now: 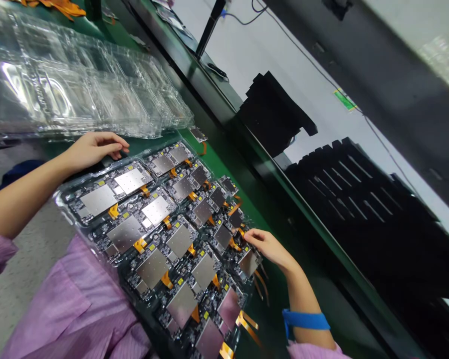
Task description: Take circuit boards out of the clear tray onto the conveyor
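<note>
Green-topped work bench (224,172) running diagonally, dark raised edge along its far side. Stack of clear moulded plastic blister trays (78,85) at top left of bench, empty pockets showing. Black slotted foam racks (359,209) on pale floor beyond bench edge. Clear plastic tray filled with rows of dark circuit boards with silver metal shields and orange flex tails (164,234) lying in front of torso, overhanging bench edge near lap, tilted in view. Pink striped garment (71,309) under tray's near corner. Left hand (93,148) resting palm down at tray's far-left corner, fingers loosely together and curled, tips touching tray rim; nothing gripped. Right hand (271,248) at tray's right edge, fingertips (249,235) pinched close together on small dark board with orange flex tail (236,219) in the outer row; whether board is lifted cannot be told. Blue wrist strap (305,319) on right forearm. Loose orange flex strips (65,6) at top left corner.
</note>
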`<action>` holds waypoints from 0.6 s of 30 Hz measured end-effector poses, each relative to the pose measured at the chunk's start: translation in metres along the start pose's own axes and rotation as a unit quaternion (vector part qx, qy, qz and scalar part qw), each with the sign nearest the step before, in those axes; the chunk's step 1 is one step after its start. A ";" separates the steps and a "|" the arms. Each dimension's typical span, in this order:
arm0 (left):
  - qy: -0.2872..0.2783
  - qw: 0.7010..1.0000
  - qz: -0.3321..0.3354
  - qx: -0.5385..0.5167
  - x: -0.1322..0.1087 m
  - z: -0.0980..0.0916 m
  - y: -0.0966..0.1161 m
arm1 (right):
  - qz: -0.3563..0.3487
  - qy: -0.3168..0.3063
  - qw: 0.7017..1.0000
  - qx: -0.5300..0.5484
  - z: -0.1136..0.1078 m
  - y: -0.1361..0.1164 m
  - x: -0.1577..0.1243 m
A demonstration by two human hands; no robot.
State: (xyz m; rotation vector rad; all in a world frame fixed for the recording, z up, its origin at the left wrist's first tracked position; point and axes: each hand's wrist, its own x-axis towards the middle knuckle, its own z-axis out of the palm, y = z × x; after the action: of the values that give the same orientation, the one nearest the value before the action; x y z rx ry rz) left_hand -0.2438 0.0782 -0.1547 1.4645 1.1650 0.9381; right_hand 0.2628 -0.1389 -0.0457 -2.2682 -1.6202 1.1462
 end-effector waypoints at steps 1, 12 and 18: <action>0.000 1.000 0.001 0.002 0.000 0.000 0.000 | -0.013 0.014 1.000 -0.014 0.000 0.000 0.000; 0.010 1.000 -0.007 0.001 -0.003 0.003 0.010 | -0.050 0.263 0.932 -0.243 0.007 -0.011 -0.030; 0.012 1.000 -0.002 0.006 -0.002 0.003 0.006 | 0.043 0.129 0.971 -0.195 0.012 -0.003 -0.049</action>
State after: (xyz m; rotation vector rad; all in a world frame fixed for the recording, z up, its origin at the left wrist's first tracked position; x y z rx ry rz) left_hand -0.2405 0.0754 -0.1493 1.4638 1.1931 0.9498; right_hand 0.2466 -0.1832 -0.0279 -2.6097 -1.7787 0.5436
